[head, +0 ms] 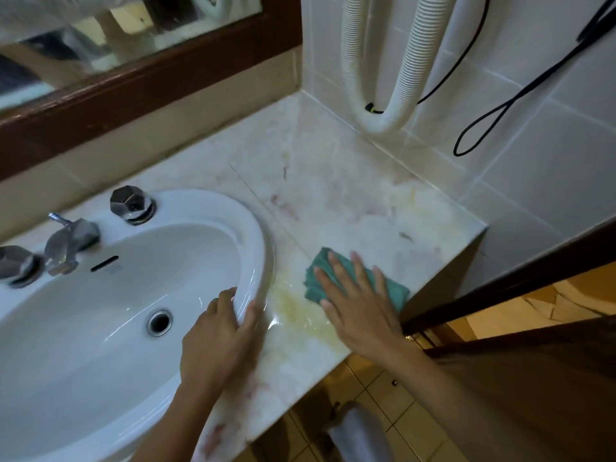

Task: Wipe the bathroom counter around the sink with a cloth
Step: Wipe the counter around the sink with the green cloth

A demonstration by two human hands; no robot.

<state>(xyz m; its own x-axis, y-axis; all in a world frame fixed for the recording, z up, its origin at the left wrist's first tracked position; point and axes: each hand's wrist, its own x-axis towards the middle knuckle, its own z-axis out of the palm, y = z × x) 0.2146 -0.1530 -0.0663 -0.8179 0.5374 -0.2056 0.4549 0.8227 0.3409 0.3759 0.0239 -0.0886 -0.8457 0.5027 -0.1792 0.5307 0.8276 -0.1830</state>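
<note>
A folded green cloth [318,278] lies on the pale marble counter [350,201] to the right of the white sink [253,235]. My right hand [360,305] presses flat on the cloth with its fingers spread and straight. My left hand [216,341] holds the sink's right rim, fingers inside the bowl and thumb over the outer edge. A yellowish wet patch [296,308] shows on the counter between the two hands.
A chrome tap [68,241] with two knobs [131,203] stands at the back of the sink. A mirror [126,31] hangs above. A white ribbed hose [390,105] and a black cable [493,118] hang on the tiled right wall. The counter ends at the right near a dark door frame [506,288].
</note>
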